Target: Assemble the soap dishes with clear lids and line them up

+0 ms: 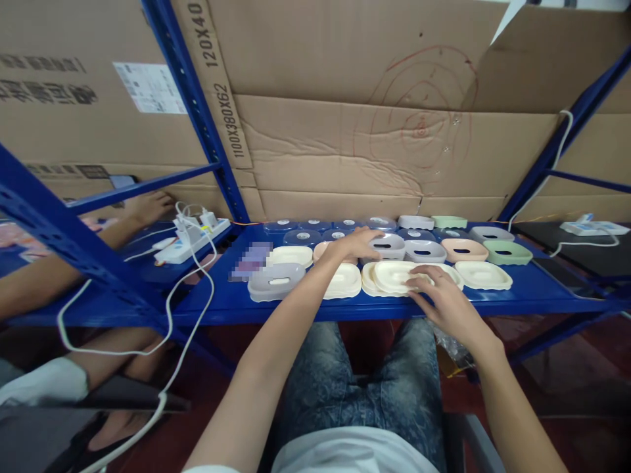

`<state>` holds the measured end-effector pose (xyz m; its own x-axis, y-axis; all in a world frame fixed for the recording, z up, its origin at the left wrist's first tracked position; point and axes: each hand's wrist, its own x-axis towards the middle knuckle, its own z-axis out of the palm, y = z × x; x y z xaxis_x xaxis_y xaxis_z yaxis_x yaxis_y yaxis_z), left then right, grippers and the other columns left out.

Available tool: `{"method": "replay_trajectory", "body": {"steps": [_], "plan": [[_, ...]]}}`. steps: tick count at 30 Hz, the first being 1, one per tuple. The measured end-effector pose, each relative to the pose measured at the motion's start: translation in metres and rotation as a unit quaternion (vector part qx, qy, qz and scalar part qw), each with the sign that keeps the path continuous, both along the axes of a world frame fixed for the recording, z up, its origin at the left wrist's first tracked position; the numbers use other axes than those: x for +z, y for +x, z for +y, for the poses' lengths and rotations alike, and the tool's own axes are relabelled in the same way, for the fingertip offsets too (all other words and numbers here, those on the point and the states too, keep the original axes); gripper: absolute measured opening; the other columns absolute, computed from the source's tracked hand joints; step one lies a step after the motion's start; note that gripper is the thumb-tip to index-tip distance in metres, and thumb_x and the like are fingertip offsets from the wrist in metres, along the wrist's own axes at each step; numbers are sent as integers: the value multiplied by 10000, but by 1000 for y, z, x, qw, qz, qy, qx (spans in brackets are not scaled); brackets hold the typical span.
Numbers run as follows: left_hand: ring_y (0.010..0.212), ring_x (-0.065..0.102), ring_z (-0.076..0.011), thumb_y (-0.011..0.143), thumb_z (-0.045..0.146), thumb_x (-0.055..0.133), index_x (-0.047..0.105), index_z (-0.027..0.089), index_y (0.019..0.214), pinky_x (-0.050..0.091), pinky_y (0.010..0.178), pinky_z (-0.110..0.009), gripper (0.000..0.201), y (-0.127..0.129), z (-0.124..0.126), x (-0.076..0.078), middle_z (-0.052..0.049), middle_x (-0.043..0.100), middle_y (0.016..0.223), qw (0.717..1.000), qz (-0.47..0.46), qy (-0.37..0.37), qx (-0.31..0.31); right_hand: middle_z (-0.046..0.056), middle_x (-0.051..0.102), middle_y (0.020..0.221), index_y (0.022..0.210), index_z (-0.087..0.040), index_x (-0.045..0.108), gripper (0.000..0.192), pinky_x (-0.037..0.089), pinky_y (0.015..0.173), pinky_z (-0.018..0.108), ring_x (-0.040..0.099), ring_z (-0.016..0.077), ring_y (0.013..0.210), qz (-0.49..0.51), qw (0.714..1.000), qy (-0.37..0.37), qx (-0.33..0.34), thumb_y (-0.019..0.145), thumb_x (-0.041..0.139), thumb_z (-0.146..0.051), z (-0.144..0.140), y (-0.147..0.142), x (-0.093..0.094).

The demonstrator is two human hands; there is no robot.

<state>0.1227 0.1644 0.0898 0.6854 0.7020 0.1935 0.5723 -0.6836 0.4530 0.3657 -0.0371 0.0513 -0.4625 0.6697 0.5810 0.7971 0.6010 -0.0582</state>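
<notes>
My right hand (pixel 441 299) is closed on the right end of a cream soap dish (pixel 389 277), thumb below and fingers above. That dish overlaps other cream pieces lying under and behind it. Farther back, my left hand (pixel 357 244) reaches across the shelf, its curved fingers around the left end of a grey soap dish part (pixel 390 247) with a slot in it. My left forearm partly hides a cream dish (pixel 345 281) and a peach part behind it. Another cream dish (pixel 483 274) lies to the right of my right hand.
Clear lids (pixel 303 238) and slotted parts in grey, peach (pixel 463 249) and green (pixel 507 252) stand in rows on the blue shelf (pixel 547 289). A grey dish (pixel 276 281) lies left. Another person's arm (pixel 113 230) is beside a power strip (pixel 192 242) with white cables.
</notes>
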Motion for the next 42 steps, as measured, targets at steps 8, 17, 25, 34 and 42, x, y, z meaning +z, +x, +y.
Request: {"method": "replay_trajectory", "body": {"steps": [8, 17, 25, 34, 42], "plan": [[1504, 559, -343, 924, 526, 780, 537, 192, 1574, 410, 1266, -476, 771, -23, -30, 21, -183, 581, 1635, 984, -173, 46, 14, 159, 684, 1357, 1217, -237, 689, 169, 557, 1106, 585, 640, 356, 1326, 15, 1000, 17, 9, 1107, 563, -209, 6, -13, -7], [1426, 615, -385, 825, 534, 922, 548, 261, 1579, 448, 1228, -516, 885, -22, -120, 18, -165, 621, 1583, 961, -275, 3, -40, 161, 674, 1210, 1272, -265, 666, 221, 568, 977, 562, 632, 366, 1157, 26, 993, 107, -34, 1094, 547, -208, 2, -31, -9], [1431, 610, -386, 772, 501, 963, 524, 270, 1612, 499, 1186, -497, 976, -29, -125, 6, -165, 610, 1573, 941, -334, -52, -34, 193, 601, 1353, 1347, -258, 667, 297, 560, 1042, 569, 576, 385, 1272, 53, 994, 92, -14, 1081, 556, -187, -1, -32, -12], [1429, 604, -385, 702, 504, 1001, 601, 246, 1534, 461, 1232, -529, 959, -41, -131, -3, -159, 635, 1523, 946, -322, -14, 33, 120, 646, 1205, 1336, -330, 690, 361, 560, 1097, 596, 630, 357, 1238, 131, 979, 155, 3, 1027, 640, -150, -2, -36, -10], [1239, 694, -291, 897, 670, 784, 627, 261, 1317, 579, 995, -391, 607, -12, -147, -10, -92, 708, 1353, 831, -513, -213, 42, 126, 649, 1247, 1386, -343, 671, 439, 576, 1132, 655, 669, 368, 1275, 154, 965, 211, -2, 1010, 679, -116, -10, -45, -8]]}}
